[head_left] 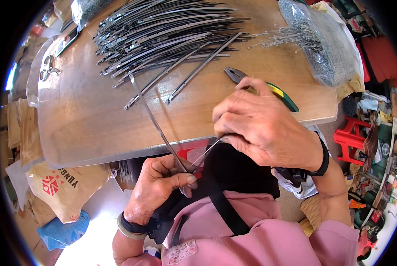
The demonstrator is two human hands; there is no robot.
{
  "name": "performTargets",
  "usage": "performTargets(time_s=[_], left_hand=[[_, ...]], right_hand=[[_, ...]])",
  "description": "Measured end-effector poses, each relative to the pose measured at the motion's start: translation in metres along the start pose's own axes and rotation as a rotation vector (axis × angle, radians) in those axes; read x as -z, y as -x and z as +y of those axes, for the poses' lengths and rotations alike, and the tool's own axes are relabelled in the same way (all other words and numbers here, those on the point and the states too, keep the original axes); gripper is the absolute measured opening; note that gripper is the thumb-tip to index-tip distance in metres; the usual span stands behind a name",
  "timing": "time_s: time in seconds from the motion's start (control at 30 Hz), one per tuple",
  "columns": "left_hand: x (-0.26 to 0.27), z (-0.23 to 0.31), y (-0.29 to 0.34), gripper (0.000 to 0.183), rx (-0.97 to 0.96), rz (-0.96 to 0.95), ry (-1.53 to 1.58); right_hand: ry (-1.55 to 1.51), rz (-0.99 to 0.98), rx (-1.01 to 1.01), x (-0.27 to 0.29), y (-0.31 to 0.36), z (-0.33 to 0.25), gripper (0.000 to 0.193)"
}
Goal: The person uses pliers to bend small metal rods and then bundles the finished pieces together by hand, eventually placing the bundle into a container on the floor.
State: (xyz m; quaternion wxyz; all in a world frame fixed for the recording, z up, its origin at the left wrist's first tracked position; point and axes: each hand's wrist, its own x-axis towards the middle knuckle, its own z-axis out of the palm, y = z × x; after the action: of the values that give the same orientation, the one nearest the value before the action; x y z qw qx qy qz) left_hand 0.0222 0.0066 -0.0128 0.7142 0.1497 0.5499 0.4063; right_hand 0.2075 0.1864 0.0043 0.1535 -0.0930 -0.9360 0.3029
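Metal strip (pixel 156 124), long and thin, is pinched at its near end between the thumb and fingers of the left hand (pixel 160 188), low in the frame, so it slants steady toward the upper left. Right hand (pixel 260 126), at centre right, grips a fine wire (pixel 209 150) meeting that end. One pair of green-handled pliers (pixel 262 88) lies under it. Dozens of like strips (pixel 163 35) fan across the wooden table (pixel 87 124); two bags of wire parts (pixel 322 44) sit above.

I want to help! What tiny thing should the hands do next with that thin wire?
Probably slide the thin wire further toward the end of the metal strip. The right hand pinches the wire, its tip nearly meeting the strip pinched in the left hand.
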Motion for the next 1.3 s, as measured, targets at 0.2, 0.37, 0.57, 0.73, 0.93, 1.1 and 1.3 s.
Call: performTargets(time_s=[0.2, 0.37, 0.57, 0.73, 0.93, 1.1, 1.3], left_hand=[[0.004, 0.0, 0.001, 0.017, -0.03, -0.066, -0.06], [0.016, 0.014, -0.007, 0.035, -0.296, -0.026, -0.105], [-0.014, 0.025, -0.011, 0.022, 0.106, -0.156, 0.103], [-0.018, -0.008, -0.012, 0.011, 0.053, 0.011, 0.561], [-0.023, -0.01, -0.017, 0.016, 0.011, 0.007, 0.677], [-0.028, -0.003, -0.017, 0.017, -0.07, -0.024, 0.773], [-0.041, 0.005, -0.014, 0.015, -0.249, 0.085, 0.566]], right_hand=[[0.053, -0.136, -0.004, 0.0, 0.006, 0.001, 0.012], [0.035, -0.023, -0.026, -0.004, 0.008, -0.009, 0.015], [-0.019, 0.08, 0.013, -0.016, 0.008, -0.019, 0.019], [0.201, 0.154, -0.124, 0.007, 0.018, 0.001, 0.043], [0.392, 0.16, -0.352, 0.003, 0.048, 0.024, 0.058], [0.493, 0.247, -0.25, -0.003, 0.054, 0.04, 0.039], [-0.557, 0.266, -0.56, 0.013, 0.067, 0.016, 0.028]])
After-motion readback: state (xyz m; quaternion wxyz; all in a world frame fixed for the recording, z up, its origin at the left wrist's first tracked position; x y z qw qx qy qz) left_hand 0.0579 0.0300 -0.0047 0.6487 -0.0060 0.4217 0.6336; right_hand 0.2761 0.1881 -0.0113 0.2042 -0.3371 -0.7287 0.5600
